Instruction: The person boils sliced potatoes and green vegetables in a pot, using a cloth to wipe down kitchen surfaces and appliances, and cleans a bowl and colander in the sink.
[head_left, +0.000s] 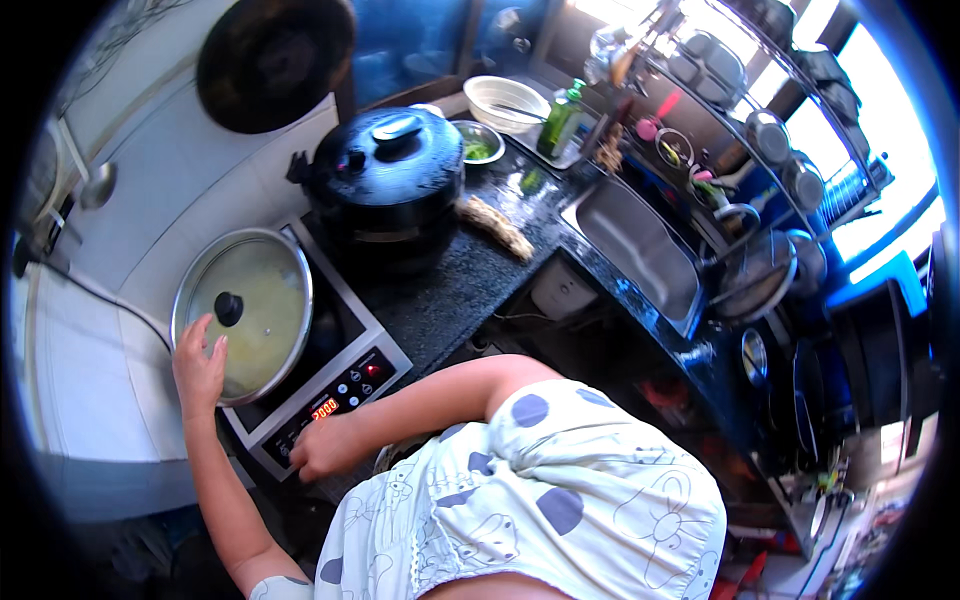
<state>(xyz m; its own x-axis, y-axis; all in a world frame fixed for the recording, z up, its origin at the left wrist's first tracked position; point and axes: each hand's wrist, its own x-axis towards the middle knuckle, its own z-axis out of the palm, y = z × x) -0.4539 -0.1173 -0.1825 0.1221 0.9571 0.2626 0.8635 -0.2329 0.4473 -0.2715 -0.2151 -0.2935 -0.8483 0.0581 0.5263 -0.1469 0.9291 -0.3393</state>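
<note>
A wide pan with a glass lid (277, 322) stands on an induction cooker (351, 330), pale yellow contents showing through the glass. My left hand (201, 371) is at the lid's near left side, thumb and fingers apart, just short of the black knob (228, 308). Nothing is held in it. Over the front of the cooker's control panel (360, 381) is my right hand (328, 448), fingers bent down at the buttons. Its palm side is hidden, and whether a fingertip touches a button cannot be made out. Red digits glow on the panel's display (325, 409).
A large black lidded pot (390, 172) stands on the dark stone counter (427, 315). Behind it are a bowl of greens (480, 142), a white basin (506, 101) and a green bottle (561, 124). A brown root-like piece (495, 227) lies near the steel sink (637, 247).
</note>
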